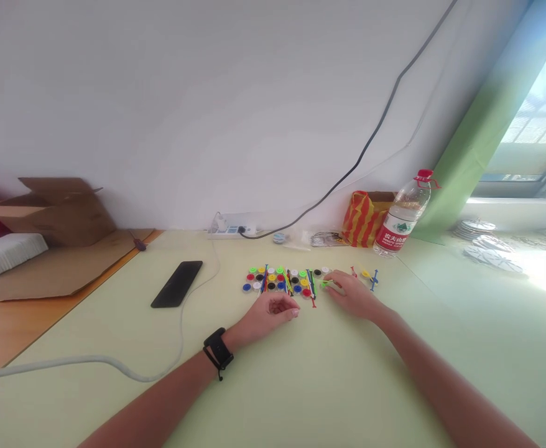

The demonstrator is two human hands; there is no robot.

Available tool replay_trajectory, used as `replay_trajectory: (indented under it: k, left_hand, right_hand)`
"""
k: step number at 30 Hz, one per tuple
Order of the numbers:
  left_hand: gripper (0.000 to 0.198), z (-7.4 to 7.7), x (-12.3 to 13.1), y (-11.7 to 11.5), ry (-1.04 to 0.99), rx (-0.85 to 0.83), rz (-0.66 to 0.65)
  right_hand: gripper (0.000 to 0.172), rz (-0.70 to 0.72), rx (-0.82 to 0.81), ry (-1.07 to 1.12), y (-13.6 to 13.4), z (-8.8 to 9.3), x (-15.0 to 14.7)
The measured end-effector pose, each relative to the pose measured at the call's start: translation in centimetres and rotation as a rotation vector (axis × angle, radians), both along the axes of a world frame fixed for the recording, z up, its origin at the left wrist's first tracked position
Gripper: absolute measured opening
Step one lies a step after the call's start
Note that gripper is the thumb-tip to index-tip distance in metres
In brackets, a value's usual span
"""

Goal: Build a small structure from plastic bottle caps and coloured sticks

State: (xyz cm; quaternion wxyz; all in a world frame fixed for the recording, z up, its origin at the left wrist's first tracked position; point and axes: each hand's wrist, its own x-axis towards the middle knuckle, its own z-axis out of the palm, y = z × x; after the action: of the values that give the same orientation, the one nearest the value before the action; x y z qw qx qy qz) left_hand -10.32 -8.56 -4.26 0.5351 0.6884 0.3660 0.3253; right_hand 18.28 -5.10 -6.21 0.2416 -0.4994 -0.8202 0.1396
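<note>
Several small coloured discs [277,280] lie in rows on the pale green table [301,386], with thin coloured sticks [311,287] laid among them. My left hand [273,314], a black watch on its wrist, rests just in front of the discs with its fingers curled in; nothing shows in them. My right hand [354,294] lies to the right of the rows, its fingertips pinched on a small green piece [325,284]. A few loose sticks [370,277] lie beyond that hand.
A black phone [177,284] lies to the left, and a white cable [114,364] runs past it. At the wall are a power strip [231,229], a striped bag [361,219] and a water bottle [401,218]. Cardboard [53,211] sits far left.
</note>
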Motion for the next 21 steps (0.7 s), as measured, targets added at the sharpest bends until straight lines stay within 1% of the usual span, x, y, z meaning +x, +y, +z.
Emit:
replay_trajectory:
  k: [3,6,9,12,14,16,18,21]
  left_hand:
    - [0.023,-0.1,0.0,0.0,0.002,-0.008,0.004]
    - [0.024,-0.1,0.0,0.0,-0.001,-0.006,0.001]
    - [0.026,-0.2,0.0,-0.1,0.001,0.002,0.013]
    - [0.032,-0.2,-0.1,-0.1,-0.047,-0.008,0.026]
    - [0.041,-0.3,-0.1,-0.1,-0.138,-0.03,0.008]
    - [0.049,-0.3,-0.1,-0.1,-0.218,-0.061,-0.033]
    - [0.048,-0.2,0.0,-0.2,-0.242,-0.083,-0.076]
    - [0.038,-0.2,0.2,-0.3,-0.221,-0.098,-0.098]
  right_hand:
    - [0.013,-0.009,-0.07,-0.007,0.0,0.2,0.3]
    - [0.013,0.015,-0.123,0.017,-0.3,0.9,0.3]
    - [0.016,0.032,-0.109,0.097,-1.2,1.9,-0.6]
    - [0.017,0.042,-0.028,0.211,-2.6,2.5,-2.7]
    - [0.015,0.05,0.051,0.277,-3.6,2.6,-4.4]
    - [0.015,0.093,0.106,0.289,-4.5,2.3,-6.0]
    - [0.016,0.16,0.126,0.262,-5.1,1.9,-7.1]
    - [0.02,0.246,0.098,0.246,-5.4,1.3,-7.8]
